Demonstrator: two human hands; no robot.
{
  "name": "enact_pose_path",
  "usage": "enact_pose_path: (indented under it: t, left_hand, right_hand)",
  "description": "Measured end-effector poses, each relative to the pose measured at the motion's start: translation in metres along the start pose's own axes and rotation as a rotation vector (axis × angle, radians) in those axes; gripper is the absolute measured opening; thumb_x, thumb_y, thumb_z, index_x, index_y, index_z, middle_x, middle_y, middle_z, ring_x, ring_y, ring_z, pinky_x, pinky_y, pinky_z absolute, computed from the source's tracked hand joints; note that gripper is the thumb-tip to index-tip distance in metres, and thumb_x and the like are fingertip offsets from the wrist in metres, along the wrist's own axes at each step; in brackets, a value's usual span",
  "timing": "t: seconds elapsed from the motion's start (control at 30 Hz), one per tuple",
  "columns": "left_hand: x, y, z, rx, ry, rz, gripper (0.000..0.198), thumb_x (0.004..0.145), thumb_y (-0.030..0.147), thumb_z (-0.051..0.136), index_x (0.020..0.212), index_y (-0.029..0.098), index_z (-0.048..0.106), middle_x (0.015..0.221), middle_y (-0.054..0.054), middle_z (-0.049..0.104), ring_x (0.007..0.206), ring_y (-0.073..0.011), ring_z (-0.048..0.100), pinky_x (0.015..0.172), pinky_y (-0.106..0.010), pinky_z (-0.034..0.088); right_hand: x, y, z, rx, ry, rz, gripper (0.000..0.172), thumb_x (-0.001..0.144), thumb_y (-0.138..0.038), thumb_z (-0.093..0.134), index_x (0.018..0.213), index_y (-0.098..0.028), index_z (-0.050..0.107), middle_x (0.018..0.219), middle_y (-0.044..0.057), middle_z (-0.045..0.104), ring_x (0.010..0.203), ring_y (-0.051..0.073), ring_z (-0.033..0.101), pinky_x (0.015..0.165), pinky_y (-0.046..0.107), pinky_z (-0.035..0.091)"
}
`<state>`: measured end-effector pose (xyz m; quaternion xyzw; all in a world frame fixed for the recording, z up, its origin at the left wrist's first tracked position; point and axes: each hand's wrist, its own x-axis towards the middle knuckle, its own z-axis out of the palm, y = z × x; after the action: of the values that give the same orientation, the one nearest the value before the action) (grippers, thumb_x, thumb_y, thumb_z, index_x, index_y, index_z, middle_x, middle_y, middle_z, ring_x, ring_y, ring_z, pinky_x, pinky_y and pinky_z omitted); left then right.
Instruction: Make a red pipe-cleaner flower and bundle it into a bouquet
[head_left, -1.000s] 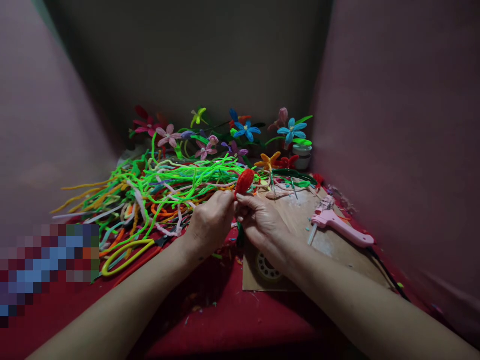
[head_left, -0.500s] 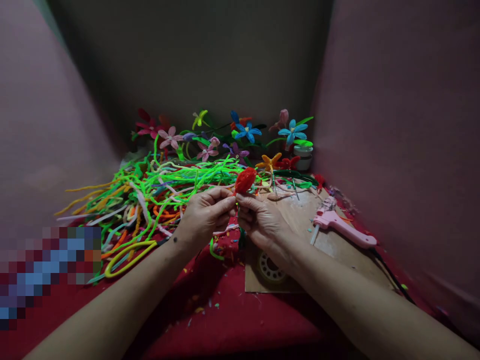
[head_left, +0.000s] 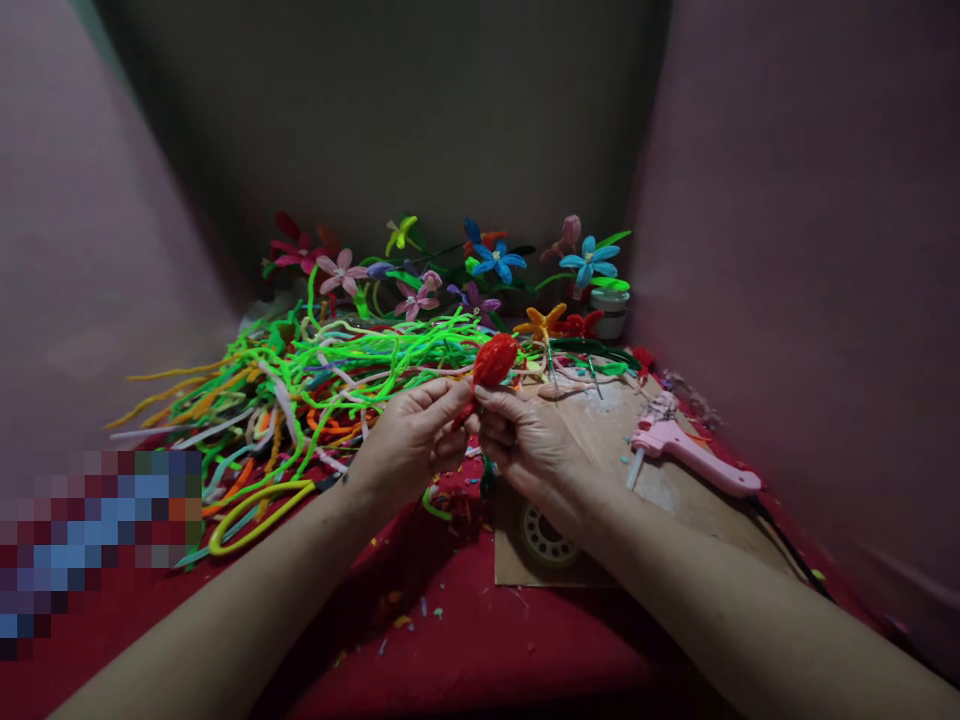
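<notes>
Flower bud [head_left: 496, 360] leans far and right, as I see it, just beyond the fingers [head_left: 496, 400]. Left hand [head_left: 409, 425] and right hand [head_left: 529, 435] pinch its base, equally near.

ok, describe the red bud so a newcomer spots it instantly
Over the red surface, find where the left hand and right hand meet. The red bud pokes up from their pinch. Unlike the open flowers behind, it's rounded and hand-held.
</notes>
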<state>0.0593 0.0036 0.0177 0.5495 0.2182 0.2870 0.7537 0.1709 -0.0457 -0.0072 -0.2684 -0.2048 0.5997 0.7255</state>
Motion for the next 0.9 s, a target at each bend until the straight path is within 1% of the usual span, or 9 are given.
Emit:
enact_pose_path:
  t: [0.13,0.2,0.3,0.4,0.5,0.67,0.77,0.83,0.9]
  left_hand:
    - [0.001,0.002,-0.003,-0.06,-0.015,-0.068,0.016,0.078,0.026,0.062,0.074,0.014,0.053,0.054,0.006,0.047,0.034,0.0016,0.023,0.033,-0.009,0.023]
    - [0.001,0.003,-0.005,-0.082,-0.04,-0.116,0.014,0.078,0.025,0.062,0.075,0.014,0.053,0.053,0.007,0.045,0.034,0.0016,0.02,0.032,-0.009,0.022]
    - [0.0,0.006,-0.007,-0.103,-0.082,-0.156,0.015,0.079,0.027,0.061,0.075,0.014,0.054,0.05,0.008,0.042,0.034,0.0014,0.016,0.031,-0.009,0.02]
    - [-0.002,0.007,-0.007,-0.087,-0.105,-0.18,0.015,0.078,0.027,0.062,0.077,0.014,0.055,0.049,0.008,0.041,0.033,0.0015,0.015,0.03,-0.009,0.019]
    - [-0.004,0.009,-0.006,-0.042,-0.083,-0.171,0.016,0.076,0.026,0.065,0.075,0.014,0.054,0.05,0.008,0.044,0.033,0.0017,0.017,0.03,-0.009,0.02]
    - [-0.003,0.004,-0.003,0.015,0.002,-0.11,0.02,0.075,0.028,0.065,0.072,0.015,0.051,0.051,0.007,0.047,0.033,0.0016,0.021,0.033,-0.011,0.02]
    - [-0.003,-0.003,0.002,0.128,0.088,-0.03,0.021,0.078,0.031,0.061,0.071,0.015,0.051,0.054,0.006,0.049,0.035,0.0004,0.027,0.035,-0.012,0.021]
    - [-0.004,-0.008,0.006,0.295,0.178,0.08,0.017,0.078,0.03,0.06,0.074,0.015,0.053,0.058,0.004,0.053,0.04,-0.0023,0.038,0.037,-0.013,0.028]
    - [-0.007,-0.013,0.009,0.455,0.25,0.235,0.014,0.077,0.026,0.06,0.085,0.016,0.055,0.07,0.0,0.059,0.053,-0.0074,0.053,0.045,-0.016,0.038]
  right_hand:
    - [-0.001,0.001,-0.003,-0.072,-0.041,-0.026,0.022,0.061,-0.022,0.074,0.057,-0.017,0.052,0.042,-0.011,0.029,0.038,0.003,0.014,0.038,0.02,0.009]
    - [0.0,0.0,-0.005,-0.084,-0.073,-0.013,0.023,0.061,-0.023,0.075,0.059,-0.017,0.053,0.042,-0.012,0.027,0.039,0.003,0.013,0.038,0.02,0.009]
    - [0.001,-0.001,-0.006,-0.065,-0.114,0.033,0.026,0.059,-0.024,0.076,0.057,-0.017,0.05,0.043,-0.011,0.027,0.04,0.004,0.015,0.038,0.019,0.011]
    - [0.002,-0.001,-0.005,-0.038,-0.108,0.071,0.029,0.056,-0.023,0.077,0.055,-0.018,0.049,0.041,-0.011,0.027,0.04,0.004,0.016,0.037,0.018,0.012]
    - [0.002,0.001,-0.004,-0.022,-0.069,0.066,0.027,0.055,-0.019,0.077,0.057,-0.017,0.05,0.041,-0.011,0.027,0.039,0.003,0.016,0.036,0.017,0.013]
    - [0.002,0.006,-0.004,0.027,-0.033,0.041,0.022,0.057,-0.014,0.074,0.058,-0.017,0.052,0.04,-0.012,0.031,0.036,0.002,0.019,0.035,0.016,0.016]
    - [0.001,0.007,-0.003,0.05,0.069,0.085,0.018,0.055,-0.015,0.073,0.061,-0.016,0.056,0.041,-0.01,0.043,0.036,0.003,0.031,0.036,0.017,0.021]
    - [0.0,0.006,0.0,0.07,0.119,0.105,0.015,0.056,-0.016,0.072,0.064,-0.016,0.059,0.047,-0.007,0.054,0.04,0.004,0.042,0.038,0.017,0.027]
    - [-0.001,0.004,0.002,0.097,0.137,0.093,0.015,0.057,-0.015,0.072,0.066,-0.016,0.061,0.052,-0.005,0.06,0.044,0.005,0.047,0.04,0.017,0.029]
